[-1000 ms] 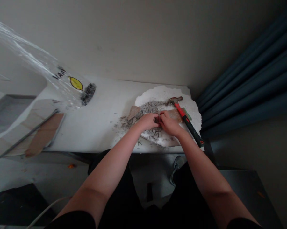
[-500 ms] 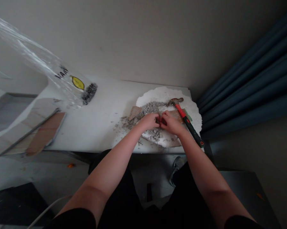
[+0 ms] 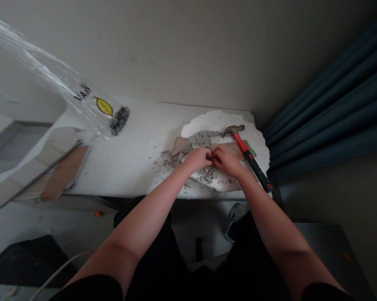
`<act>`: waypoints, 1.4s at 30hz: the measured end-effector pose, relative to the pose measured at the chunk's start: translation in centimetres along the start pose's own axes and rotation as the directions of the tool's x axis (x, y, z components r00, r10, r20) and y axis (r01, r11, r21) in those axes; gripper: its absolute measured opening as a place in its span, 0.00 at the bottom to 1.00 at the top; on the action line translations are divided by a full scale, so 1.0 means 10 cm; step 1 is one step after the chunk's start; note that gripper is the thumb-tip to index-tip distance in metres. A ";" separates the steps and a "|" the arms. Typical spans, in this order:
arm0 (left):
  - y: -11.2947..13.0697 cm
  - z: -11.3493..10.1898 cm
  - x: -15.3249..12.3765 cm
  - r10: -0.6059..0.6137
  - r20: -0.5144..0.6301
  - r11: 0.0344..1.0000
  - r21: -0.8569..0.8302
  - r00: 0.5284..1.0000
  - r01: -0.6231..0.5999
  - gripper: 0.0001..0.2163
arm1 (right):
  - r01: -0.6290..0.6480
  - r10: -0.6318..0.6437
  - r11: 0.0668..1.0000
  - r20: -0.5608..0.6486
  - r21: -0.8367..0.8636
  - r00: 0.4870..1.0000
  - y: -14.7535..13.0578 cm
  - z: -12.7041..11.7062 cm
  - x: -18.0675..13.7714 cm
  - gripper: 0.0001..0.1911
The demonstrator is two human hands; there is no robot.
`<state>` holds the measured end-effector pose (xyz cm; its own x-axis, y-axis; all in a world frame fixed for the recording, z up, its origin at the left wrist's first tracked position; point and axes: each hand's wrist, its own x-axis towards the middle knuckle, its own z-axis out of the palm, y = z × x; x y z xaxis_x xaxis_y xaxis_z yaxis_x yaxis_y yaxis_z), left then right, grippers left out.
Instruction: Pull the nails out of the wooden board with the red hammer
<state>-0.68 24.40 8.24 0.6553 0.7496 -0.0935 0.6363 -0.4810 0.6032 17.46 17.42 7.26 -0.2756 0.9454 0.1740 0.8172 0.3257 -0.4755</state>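
Observation:
My left hand point(image 3: 198, 159) and my right hand point(image 3: 226, 161) meet over a pile of grey rubble point(image 3: 203, 139), fingertips pinched close together. Whatever lies between the fingers is too small and dark to make out. Beneath the rubble spreads a round white sheet point(image 3: 197, 122) with a ragged edge. A claw hammer point(image 3: 250, 159) with a red and black handle rests at the right, its head away from me, across a brownish flat piece point(image 3: 234, 149). Left of the pile lies another flat brownish piece point(image 3: 179, 145).
The white table point(image 3: 125, 167) ends at a wall behind. Clear printed plastic wrap point(image 3: 59, 79) stands at the left, near cardboard pieces point(image 3: 64, 173). A dark curtain point(image 3: 339, 100) hangs on the right. Grit is scattered left of the sheet.
The whole view has shifted slightly, so the table appears a little further right and up. Both hands remain together over the rubble, with only slight finger movement.

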 end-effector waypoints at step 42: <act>0.45 0.09 0.11 -0.155 0.386 -0.003 -0.921 0.909 0.391 0.24 | -0.217 0.382 0.711 -0.108 0.669 0.918 -0.28 -0.26 0.12 0.15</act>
<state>3.28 22.70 10.16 0.6544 0.5805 -0.4845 -0.1208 0.7128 0.6909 16.12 17.65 11.05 0.1138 0.9909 0.0716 0.3024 0.0341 -0.9526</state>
